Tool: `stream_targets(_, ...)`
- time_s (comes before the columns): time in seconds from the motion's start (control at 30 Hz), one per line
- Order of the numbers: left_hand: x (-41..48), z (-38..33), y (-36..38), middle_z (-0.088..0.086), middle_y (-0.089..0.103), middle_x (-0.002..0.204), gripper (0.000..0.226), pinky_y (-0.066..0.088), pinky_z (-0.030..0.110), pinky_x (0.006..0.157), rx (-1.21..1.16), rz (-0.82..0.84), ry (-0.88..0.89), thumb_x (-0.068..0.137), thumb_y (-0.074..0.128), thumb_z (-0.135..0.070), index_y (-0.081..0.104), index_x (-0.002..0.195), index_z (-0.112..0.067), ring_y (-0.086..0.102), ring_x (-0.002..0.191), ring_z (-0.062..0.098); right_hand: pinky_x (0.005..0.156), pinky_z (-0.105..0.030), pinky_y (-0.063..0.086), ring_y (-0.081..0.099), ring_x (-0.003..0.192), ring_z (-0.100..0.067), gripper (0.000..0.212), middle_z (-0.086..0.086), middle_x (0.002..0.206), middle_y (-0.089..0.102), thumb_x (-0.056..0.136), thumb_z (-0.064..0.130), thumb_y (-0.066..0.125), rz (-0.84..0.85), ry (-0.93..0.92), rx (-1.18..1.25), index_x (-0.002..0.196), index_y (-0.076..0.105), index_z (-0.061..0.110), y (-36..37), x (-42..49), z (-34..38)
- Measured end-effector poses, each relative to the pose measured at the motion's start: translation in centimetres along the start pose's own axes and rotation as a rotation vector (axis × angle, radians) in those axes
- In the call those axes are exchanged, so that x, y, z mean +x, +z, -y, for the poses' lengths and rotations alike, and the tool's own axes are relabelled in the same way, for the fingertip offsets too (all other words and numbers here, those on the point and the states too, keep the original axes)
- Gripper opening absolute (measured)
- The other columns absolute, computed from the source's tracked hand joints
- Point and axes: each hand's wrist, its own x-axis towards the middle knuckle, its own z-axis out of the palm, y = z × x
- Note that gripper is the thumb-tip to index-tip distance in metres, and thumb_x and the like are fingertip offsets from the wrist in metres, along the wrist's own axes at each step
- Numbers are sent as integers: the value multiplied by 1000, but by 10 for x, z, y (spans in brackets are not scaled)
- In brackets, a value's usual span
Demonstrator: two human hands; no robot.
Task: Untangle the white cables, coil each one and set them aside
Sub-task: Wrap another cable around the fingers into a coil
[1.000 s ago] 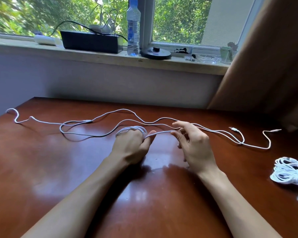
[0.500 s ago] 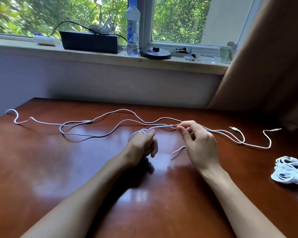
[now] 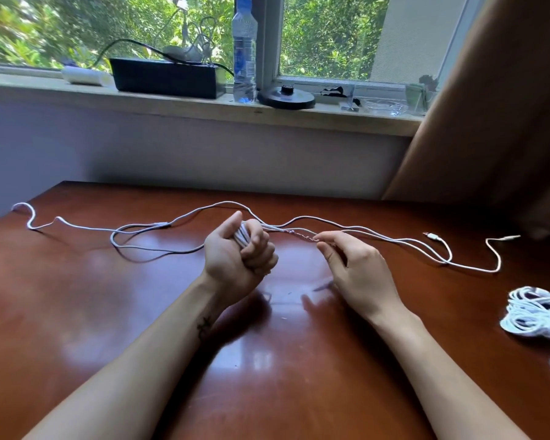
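The left hand (image 3: 238,254) is turned palm up over the middle of the glossy reddish-brown wooden table (image 3: 77,312). Its fingers are curled tight round several loops of the thin white cable (image 3: 241,239). From that fist the cable runs right to the right hand (image 3: 356,268), which pinches it between thumb and forefinger at a short twisted stretch, the other fingers loosely bent. The loose remainder trails along the far part of the table, left to the edge and right to two plug ends. Coiled bundles of white cable (image 3: 537,315) lie at the near right edge, well apart from both hands.
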Motion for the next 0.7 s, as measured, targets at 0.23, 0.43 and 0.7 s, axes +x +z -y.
stream_targets(0.23,1,-7,-5,-2,22,46,48,20,26,44,-331,-56,6,100,31,-32,52,61,-13,14,42,14,79,-36,54,69,93,-15,16,16,95,74,99,42,60,73,62,-64,107,71,34,-1,-2,6)
stream_targets(0.43,5,-12,-14,-2,23,50,47,27,24,43,-463,-110,36,101,32,-29,73,90,-9,24,41,14,72,-33,52,58,62,-6,12,17,62,65,96,45,62,214,122,-103,100,71,39,-1,-4,7)
stream_targets(0.7,9,-13,-16,-2,25,63,50,28,26,52,-439,-188,52,103,29,-35,69,115,-9,22,52,16,76,-33,54,67,63,-7,16,14,70,69,93,52,64,224,181,-102,91,63,36,-1,-3,6)
